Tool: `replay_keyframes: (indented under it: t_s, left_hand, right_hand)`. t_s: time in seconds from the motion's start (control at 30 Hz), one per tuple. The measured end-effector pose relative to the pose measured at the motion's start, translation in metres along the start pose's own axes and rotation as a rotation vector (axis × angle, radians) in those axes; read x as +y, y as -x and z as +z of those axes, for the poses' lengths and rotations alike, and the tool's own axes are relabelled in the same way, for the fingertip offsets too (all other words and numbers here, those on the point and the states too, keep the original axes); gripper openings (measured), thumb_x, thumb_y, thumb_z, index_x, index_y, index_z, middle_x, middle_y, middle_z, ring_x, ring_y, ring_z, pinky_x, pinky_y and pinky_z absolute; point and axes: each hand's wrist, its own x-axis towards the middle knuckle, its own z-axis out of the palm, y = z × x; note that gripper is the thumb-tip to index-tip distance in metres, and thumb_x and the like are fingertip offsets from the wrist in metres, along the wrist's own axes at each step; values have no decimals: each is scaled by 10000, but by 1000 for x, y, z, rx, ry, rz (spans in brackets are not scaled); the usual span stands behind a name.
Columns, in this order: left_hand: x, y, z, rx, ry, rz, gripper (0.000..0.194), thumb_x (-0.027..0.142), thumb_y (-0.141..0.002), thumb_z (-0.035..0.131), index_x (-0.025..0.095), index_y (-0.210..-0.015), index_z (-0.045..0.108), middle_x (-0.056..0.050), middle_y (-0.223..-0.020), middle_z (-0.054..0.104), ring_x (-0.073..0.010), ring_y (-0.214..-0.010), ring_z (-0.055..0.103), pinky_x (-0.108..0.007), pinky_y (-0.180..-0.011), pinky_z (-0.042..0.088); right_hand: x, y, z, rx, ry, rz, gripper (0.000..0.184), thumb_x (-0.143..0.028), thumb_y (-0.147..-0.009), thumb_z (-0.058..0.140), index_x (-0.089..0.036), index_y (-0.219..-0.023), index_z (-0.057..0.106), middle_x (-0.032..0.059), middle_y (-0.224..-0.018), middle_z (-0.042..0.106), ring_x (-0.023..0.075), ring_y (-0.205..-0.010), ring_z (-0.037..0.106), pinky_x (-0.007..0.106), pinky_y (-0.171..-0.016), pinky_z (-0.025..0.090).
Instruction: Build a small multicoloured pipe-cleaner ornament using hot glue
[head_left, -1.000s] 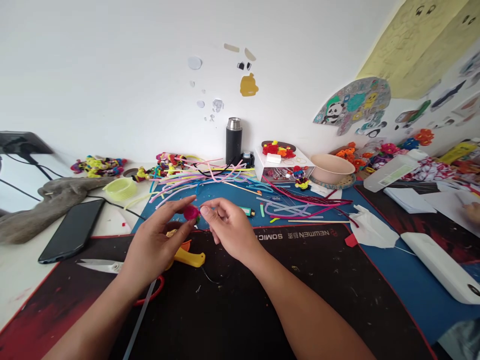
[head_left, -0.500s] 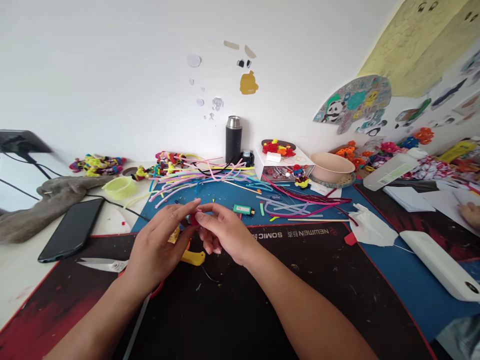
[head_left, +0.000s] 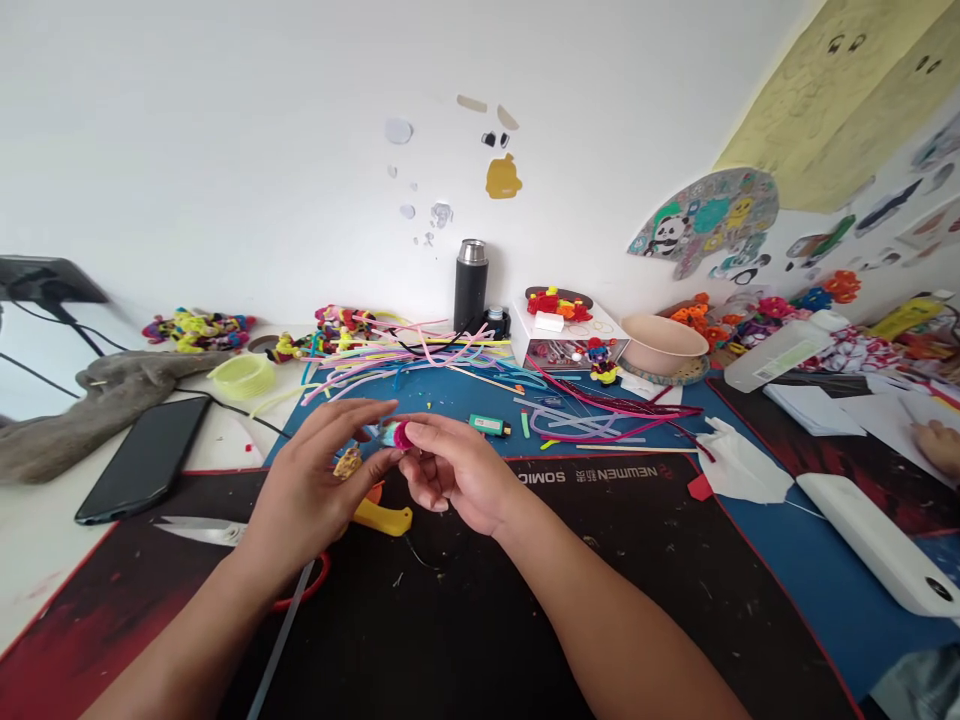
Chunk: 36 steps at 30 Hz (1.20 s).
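Observation:
Between the thumb and fingers of my right hand (head_left: 461, 465) is a small fuzzy magenta and light-blue piece (head_left: 403, 436), like pipe cleaner. My left hand (head_left: 315, 460) curves around its left side, index finger and thumb apart, the thumb tip close under the piece; whether it touches is unclear. Beneath my left hand lies a yellow glue gun (head_left: 384, 517), partly covered, with a long translucent stick (head_left: 281, 640) running toward me. Scissors (head_left: 202, 531) with red handles lie partly under my left wrist. A speckled yellow bit (head_left: 348, 462) shows behind my left thumb.
Pipe cleaners (head_left: 420, 365) lie heaped at the back by a black flask (head_left: 471, 285). A phone (head_left: 142, 460) is left, a green lighter-like item (head_left: 489, 426) ahead. A white case (head_left: 870, 540) and mask (head_left: 739, 462) lie right; another person's hand (head_left: 937, 440) is farther right.
My left fingers have spread away from the piece, exposing its light-blue part. My right hand still pinches it. The view has tipped slightly upward.

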Motion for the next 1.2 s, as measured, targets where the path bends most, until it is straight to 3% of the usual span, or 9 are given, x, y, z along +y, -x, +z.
replay_keyframes:
  t_s: [0.13,0.3,0.53,0.87,1.03,1.2]
  left_hand:
    - [3,-2,-1,32,-27,106,180,270,-1079,682,279,-1246,746,-57,-1175,769,-244,-1071,741,-370,-960,589]
    - [5,-3,1,78,-96,200,204,166,-1069,663,258,-1238,732,-63,-1103,775,-240,-993,728,-384,-921,581]
    - [6,-2,3,83,-141,262,209,121,-1063,663,231,-1230,723,-75,-1085,773,-237,-965,715,-384,-879,581]
    - [11,-2,3,157,-99,270,228,74,-1030,688,222,-1196,737,-66,-1047,784,-226,-930,730,-372,-860,596]
    - [11,-2,4,157,-95,269,209,87,-1038,689,217,-1196,732,-70,-1057,783,-226,-937,729,-373,-866,596]
    - [11,-2,4,165,-100,234,186,104,-1038,700,227,-1170,743,-62,-1043,781,-226,-932,729,-377,-869,585]
  right_hand:
    - [2,0,0,-14,-4,11,453,-575,-830,870,-207,-979,650,-62,-653,645,79,-416,514,214,-371,221]
    - [7,-1,-1,-35,-6,18,513,-653,-841,866,-217,-957,621,-61,-669,654,76,-411,503,214,-376,226]
    - [13,-2,-5,-27,-45,58,489,-623,-872,865,-214,-910,600,-72,-642,601,78,-433,496,218,-397,239]
    - [20,-2,-1,-94,-151,72,476,-618,-890,862,-244,-1060,621,-109,-605,541,80,-420,426,237,-429,237]
    - [18,-3,2,-98,-145,103,493,-645,-860,850,-253,-928,558,-111,-572,522,90,-410,415,256,-434,229]
    - [13,-3,0,-125,-125,122,520,-677,-913,790,-240,-818,526,-90,-569,516,90,-414,423,268,-439,235]
